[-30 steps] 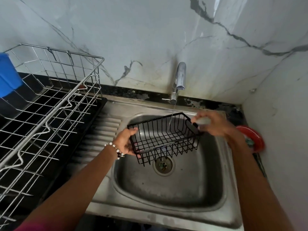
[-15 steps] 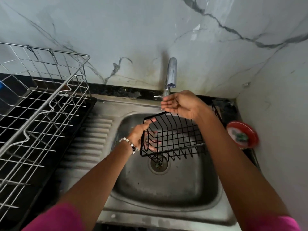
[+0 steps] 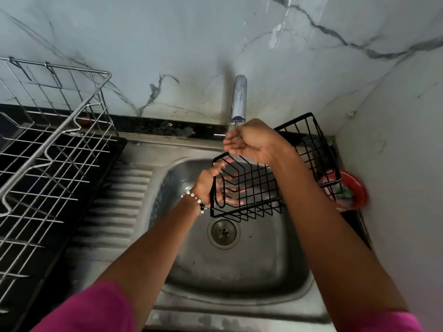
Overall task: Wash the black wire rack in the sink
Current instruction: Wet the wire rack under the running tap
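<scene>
1. The left hand (image 3: 208,182) grips the black rack (image 3: 268,178) at centre frame, tilted over the sink (image 3: 239,271), so water drains.
2. The right hand (image 3: 251,142), cupped and holding nothing, sits under the tap (image 3: 238,99), probably to catch water.

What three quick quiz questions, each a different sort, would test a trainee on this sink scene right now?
1. True or false: the right hand grips the black wire rack.
2. Which hand holds the rack? A) left hand B) right hand C) both
3. Fill in: the right hand is cupped just under the ____.

Key:
1. False; it is cupped under the spout, above the rack.
2. A; its fingers show through the wires at the rack's left end, over the sink.
3. Tap.
</scene>
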`<state>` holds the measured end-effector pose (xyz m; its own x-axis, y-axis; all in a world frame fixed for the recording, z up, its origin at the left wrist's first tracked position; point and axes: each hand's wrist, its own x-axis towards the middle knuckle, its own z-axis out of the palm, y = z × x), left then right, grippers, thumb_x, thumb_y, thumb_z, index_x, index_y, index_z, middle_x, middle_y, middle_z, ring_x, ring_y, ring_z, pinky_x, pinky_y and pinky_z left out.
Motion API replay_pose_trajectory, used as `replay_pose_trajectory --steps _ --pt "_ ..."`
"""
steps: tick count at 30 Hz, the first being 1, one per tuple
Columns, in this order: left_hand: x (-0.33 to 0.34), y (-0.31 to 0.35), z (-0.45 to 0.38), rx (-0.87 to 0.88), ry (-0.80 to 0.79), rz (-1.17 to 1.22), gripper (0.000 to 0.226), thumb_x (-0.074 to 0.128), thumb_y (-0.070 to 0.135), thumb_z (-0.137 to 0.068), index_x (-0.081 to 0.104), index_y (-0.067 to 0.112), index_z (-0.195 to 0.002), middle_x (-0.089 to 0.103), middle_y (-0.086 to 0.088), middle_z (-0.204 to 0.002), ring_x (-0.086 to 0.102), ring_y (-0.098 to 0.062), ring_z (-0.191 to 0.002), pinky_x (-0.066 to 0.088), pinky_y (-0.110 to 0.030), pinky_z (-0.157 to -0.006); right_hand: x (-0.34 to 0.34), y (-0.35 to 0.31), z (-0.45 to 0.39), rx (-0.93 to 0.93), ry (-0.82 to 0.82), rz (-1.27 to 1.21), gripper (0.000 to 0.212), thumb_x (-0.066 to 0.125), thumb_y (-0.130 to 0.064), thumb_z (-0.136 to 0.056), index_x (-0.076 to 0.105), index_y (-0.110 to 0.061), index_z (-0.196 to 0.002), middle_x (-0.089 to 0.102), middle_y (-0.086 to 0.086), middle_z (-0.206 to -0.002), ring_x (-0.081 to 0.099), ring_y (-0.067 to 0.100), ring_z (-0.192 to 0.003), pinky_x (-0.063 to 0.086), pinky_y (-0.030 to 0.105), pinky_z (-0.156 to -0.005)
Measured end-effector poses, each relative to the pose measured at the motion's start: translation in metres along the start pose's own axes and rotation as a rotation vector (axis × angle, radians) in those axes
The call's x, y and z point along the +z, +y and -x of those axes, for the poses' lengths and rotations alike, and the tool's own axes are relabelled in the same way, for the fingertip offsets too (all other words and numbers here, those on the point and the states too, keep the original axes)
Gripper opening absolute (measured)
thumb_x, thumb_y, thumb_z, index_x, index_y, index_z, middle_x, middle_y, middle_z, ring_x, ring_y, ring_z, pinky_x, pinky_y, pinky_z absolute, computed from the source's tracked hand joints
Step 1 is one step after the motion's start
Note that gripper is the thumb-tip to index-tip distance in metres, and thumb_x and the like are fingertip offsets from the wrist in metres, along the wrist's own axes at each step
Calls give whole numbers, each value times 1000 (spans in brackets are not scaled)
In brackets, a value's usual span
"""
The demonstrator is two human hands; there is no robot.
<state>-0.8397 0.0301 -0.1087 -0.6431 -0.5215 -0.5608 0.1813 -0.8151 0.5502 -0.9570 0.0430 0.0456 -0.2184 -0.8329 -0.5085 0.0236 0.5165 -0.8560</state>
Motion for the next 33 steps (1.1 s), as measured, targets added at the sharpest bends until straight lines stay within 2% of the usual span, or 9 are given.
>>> replay_pose_trajectory --steps 4,8,11,17,20,23,27,30,33 --pt "3 -1 5 -13 -23 -52 47 30 62 -98 59 31 -118 56 -15 -115 63 -45 -95 57 -60 -62 1 3 -5 31 20 35 28 36 8 -93 59 12 -108 62 26 -105 63 31 -93 56 32 -77" --pt "3 1 7 -32 -22 -102 68 17 77 -89 58 33 -119 60 -13 -113 69 -40 -87 58 -53 -61 3 5 -6 37 17 18 29 34 8 -93 58 12 -108 61 25 -99 62 32 -92 54 33 -77" --pt "0 3 9 -26 -8 -120 69 19 77 -88 55 32 -127 58 -15 -117 69 -43 -89 57 -58 -65 6 3 -5 39 34 34 28 33 8 -92 58 9 -104 58 25 -98 59 30 -89 54 31 -75" --pt "3 6 13 -5 6 -172 66 21 78 -87 59 36 -120 58 -14 -122 66 -45 -96 55 -65 -70 14 4 -1 30 -3 39 28 32 8 -92 57 5 -103 58 23 -97 59 30 -89 54 30 -74" --pt "2 9 14 9 64 -205 67 22 78 -87 56 34 -126 56 -15 -128 64 -45 -100 54 -66 -71 10 7 0 37 -41 22 30 33 8 -92 58 13 -109 63 27 -104 64 36 -102 55 38 -88" --pt "-3 14 17 72 127 -239 65 23 76 -88 60 35 -122 56 -14 -128 64 -46 -104 54 -65 -71 2 8 4 -1 9 -31 31 34 8 -93 58 15 -112 62 30 -112 63 38 -106 54 40 -91" --pt "-10 20 17 148 166 -214 72 27 72 -91 53 23 -137 57 -11 -129 64 -43 -106 55 -63 -70 -6 5 15 -6 -182 -95 31 34 9 -94 59 14 -111 66 28 -107 66 35 -102 52 41 -93" --pt "-8 22 19 215 135 -158 72 33 74 -84 52 28 -135 56 -8 -134 61 -43 -112 55 -61 -71 -6 2 16 -40 -130 27 29 37 8 -94 61 12 -108 66 27 -108 67 32 -100 54 39 -92" --pt "-7 26 19 288 89 -100 62 26 67 -94 52 26 -133 63 -10 -129 61 -40 -115 54 -63 -76 -2 4 17 -17 -254 132 32 33 13 -92 61 11 -106 66 27 -107 67 32 -102 54 40 -92"
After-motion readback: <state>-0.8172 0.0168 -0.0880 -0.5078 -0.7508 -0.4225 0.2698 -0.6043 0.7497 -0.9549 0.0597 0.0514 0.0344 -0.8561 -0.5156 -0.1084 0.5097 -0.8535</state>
